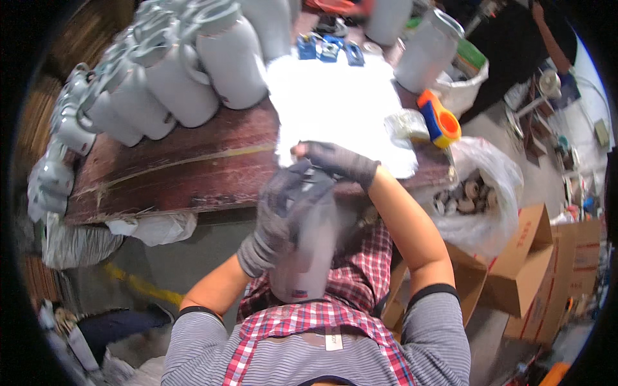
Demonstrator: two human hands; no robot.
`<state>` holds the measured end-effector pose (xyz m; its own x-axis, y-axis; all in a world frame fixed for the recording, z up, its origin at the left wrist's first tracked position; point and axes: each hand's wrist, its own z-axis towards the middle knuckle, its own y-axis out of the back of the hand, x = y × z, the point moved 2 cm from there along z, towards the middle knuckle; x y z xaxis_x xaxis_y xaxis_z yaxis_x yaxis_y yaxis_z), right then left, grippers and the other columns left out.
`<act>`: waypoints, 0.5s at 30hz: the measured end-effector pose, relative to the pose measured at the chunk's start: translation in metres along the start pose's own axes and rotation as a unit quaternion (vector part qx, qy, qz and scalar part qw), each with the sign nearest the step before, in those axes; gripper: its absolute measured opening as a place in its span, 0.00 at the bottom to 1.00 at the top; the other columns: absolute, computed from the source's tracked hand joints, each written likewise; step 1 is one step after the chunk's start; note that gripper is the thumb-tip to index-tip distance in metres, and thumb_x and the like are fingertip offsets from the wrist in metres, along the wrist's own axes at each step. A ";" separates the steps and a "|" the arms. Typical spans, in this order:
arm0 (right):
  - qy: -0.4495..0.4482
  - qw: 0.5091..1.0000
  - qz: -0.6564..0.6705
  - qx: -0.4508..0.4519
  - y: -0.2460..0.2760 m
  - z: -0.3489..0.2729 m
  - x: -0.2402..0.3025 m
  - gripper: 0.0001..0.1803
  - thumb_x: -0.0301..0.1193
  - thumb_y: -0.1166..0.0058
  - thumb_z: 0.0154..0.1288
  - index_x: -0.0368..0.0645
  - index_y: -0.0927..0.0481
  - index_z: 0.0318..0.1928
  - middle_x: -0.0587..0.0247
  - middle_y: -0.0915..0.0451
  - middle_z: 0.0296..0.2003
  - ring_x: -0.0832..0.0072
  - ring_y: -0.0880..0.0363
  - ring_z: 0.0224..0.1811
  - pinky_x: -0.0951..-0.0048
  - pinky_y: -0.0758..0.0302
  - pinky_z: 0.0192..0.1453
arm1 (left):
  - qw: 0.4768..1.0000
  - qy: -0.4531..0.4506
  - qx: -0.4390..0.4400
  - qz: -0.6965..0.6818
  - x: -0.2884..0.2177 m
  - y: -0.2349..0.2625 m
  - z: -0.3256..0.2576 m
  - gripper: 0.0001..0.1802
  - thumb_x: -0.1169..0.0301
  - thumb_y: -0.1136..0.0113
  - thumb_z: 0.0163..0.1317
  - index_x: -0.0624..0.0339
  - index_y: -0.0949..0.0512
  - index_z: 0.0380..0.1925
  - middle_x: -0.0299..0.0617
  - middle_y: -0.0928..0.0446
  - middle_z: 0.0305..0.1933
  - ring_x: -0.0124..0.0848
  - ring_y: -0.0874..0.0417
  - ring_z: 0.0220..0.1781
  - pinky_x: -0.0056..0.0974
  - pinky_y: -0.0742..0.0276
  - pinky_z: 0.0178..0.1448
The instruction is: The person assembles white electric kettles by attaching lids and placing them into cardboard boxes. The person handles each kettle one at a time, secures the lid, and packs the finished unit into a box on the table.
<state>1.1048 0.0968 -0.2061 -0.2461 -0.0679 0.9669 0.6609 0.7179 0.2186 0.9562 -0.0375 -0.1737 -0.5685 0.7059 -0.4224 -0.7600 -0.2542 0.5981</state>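
**A person is handling a pale grey, smooth-sided cylindrical vessel (pixel 300 264) at the lap**

The work appears to be partway along; this one vessel is being handled, while a cluster of pale grey, handled cylindrical jugs (pixel 177 87) is standing at the left of the dark red-brown wooden desk (pixel 193 170), and another pale grey cylinder (pixel 427 55) is standing near the far right; whether those are finished or waiting, I cannot tell, nor how much is left on the held one.

The held vessel is looking plain and matt, with a small red-and-blue mark (pixel 300 293) near its base; it is resting just short of the desk's near edge, against a red-and-white checked fabric apron (pixel 360 276), its base toward the wearer; motion is blurring its upper part, so its mouth is not showing clearly.

The left hand (pixel 277 215), in a dark grey fabric glove, is apparently grasping the vessel's upper side; the right hand (pixel 338 161), gloved alike with bare fingertips, is bending over its top end; whether it is gripping anything, I cannot tell.
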 end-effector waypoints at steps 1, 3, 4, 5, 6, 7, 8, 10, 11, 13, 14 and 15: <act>0.053 0.997 -0.042 0.045 -0.006 -0.004 -0.001 0.26 0.49 0.55 0.73 0.38 0.21 0.50 0.60 0.19 0.46 0.76 0.25 0.50 0.73 0.29 0.57 | 0.999 0.021 0.025 -0.037 0.001 0.003 -0.003 0.37 0.73 0.32 0.42 0.53 0.26 0.59 0.52 0.31 0.62 0.50 0.29 0.62 0.51 0.32 0.63; 0.105 0.987 -0.108 0.049 -0.004 -0.008 -0.014 0.21 0.43 0.56 0.74 0.41 0.23 0.54 0.52 0.21 0.51 0.66 0.23 0.55 0.69 0.28 0.59 | 0.995 0.087 0.036 0.029 -0.004 0.016 -0.024 0.25 0.80 0.36 0.54 0.58 0.23 0.54 0.52 0.28 0.58 0.46 0.26 0.59 0.46 0.28 0.62; 0.175 0.966 -0.183 0.052 0.002 -0.012 -0.020 0.20 0.42 0.58 0.73 0.42 0.24 0.55 0.52 0.21 0.52 0.64 0.23 0.55 0.69 0.29 0.60 | 0.994 0.094 0.018 -0.048 -0.002 0.019 -0.044 0.32 0.83 0.37 0.52 0.60 0.28 0.60 0.50 0.26 0.56 0.46 0.24 0.57 0.46 0.29 0.61; 0.242 0.934 -0.256 0.056 0.007 -0.016 -0.022 0.20 0.40 0.59 0.73 0.43 0.24 0.56 0.51 0.22 0.54 0.61 0.23 0.55 0.69 0.29 0.61 | 0.982 0.148 0.043 -0.109 -0.012 0.021 -0.043 0.34 0.81 0.37 0.53 0.60 0.31 0.62 0.51 0.25 0.55 0.46 0.24 0.56 0.46 0.28 0.60; 0.143 0.953 -0.262 0.055 0.003 -0.023 -0.015 0.20 0.40 0.61 0.73 0.43 0.24 0.55 0.51 0.23 0.55 0.60 0.23 0.55 0.68 0.29 0.62 | 0.961 0.208 0.065 -0.170 -0.033 0.024 -0.038 0.35 0.79 0.37 0.53 0.60 0.34 0.64 0.51 0.25 0.53 0.47 0.24 0.54 0.47 0.28 0.60; 0.127 0.950 -0.282 0.047 0.002 -0.022 -0.021 0.21 0.39 0.63 0.73 0.43 0.24 0.55 0.50 0.23 0.54 0.58 0.23 0.55 0.67 0.29 0.61 | 0.958 0.227 0.075 -0.159 -0.041 0.019 -0.040 0.37 0.76 0.37 0.54 0.60 0.37 0.66 0.51 0.24 0.53 0.48 0.23 0.54 0.47 0.28 0.59; 0.108 0.947 -0.301 0.033 0.004 -0.025 -0.028 0.22 0.39 0.65 0.73 0.42 0.23 0.54 0.49 0.23 0.54 0.57 0.23 0.54 0.65 0.30 0.61 | 0.954 0.242 0.091 -0.152 -0.049 0.013 -0.040 0.39 0.73 0.37 0.54 0.60 0.39 0.67 0.51 0.24 0.52 0.48 0.23 0.53 0.47 0.28 0.59; 0.154 0.913 -0.378 0.020 0.009 -0.037 -0.020 0.18 0.31 0.52 0.66 0.42 0.29 0.55 0.50 0.22 0.51 0.55 0.24 0.54 0.61 0.27 0.58 | 0.974 0.203 0.098 0.017 -0.042 -0.001 -0.051 0.42 0.67 0.37 0.55 0.60 0.44 0.70 0.53 0.24 0.52 0.50 0.23 0.52 0.46 0.27 0.58; 0.178 0.892 -0.414 0.012 0.008 -0.043 -0.013 0.21 0.27 0.45 0.63 0.42 0.31 0.56 0.51 0.22 0.49 0.53 0.24 0.53 0.59 0.25 0.56 | 0.973 0.204 0.107 -0.013 -0.039 0.000 -0.050 0.42 0.65 0.38 0.55 0.60 0.44 0.70 0.54 0.24 0.52 0.51 0.23 0.52 0.47 0.27 0.58; 0.032 0.951 -0.298 -0.074 0.007 -0.051 -0.006 0.25 0.46 0.64 0.72 0.41 0.20 0.49 0.47 0.21 0.48 0.52 0.23 0.51 0.61 0.30 0.57 | 0.968 0.203 0.122 -0.078 -0.026 0.005 -0.040 0.42 0.62 0.39 0.55 0.59 0.43 0.70 0.55 0.24 0.53 0.52 0.23 0.52 0.47 0.26 0.56; -0.009 0.971 -0.223 -0.086 0.001 -0.057 0.017 0.25 0.46 0.61 0.72 0.39 0.20 0.48 0.47 0.20 0.46 0.52 0.23 0.51 0.60 0.30 0.56 | 0.924 0.286 0.160 -0.196 -0.028 0.016 -0.026 0.41 0.66 0.41 0.53 0.58 0.41 0.69 0.54 0.24 0.55 0.49 0.22 0.54 0.46 0.26 0.58; 0.017 0.959 -0.266 -0.097 -0.007 -0.065 0.037 0.24 0.46 0.61 0.72 0.39 0.20 0.48 0.47 0.20 0.45 0.51 0.23 0.50 0.60 0.30 0.55 | 0.922 0.270 0.124 -0.247 -0.019 0.010 -0.030 0.40 0.67 0.41 0.52 0.58 0.39 0.68 0.53 0.24 0.55 0.47 0.22 0.55 0.45 0.26 0.59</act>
<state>1.1368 0.0443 -0.1630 -0.5631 -0.4139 0.7152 0.5691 0.4332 0.6988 0.9495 -0.0736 -0.1802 -0.2971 0.2457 -0.9227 -0.9111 0.2163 0.3510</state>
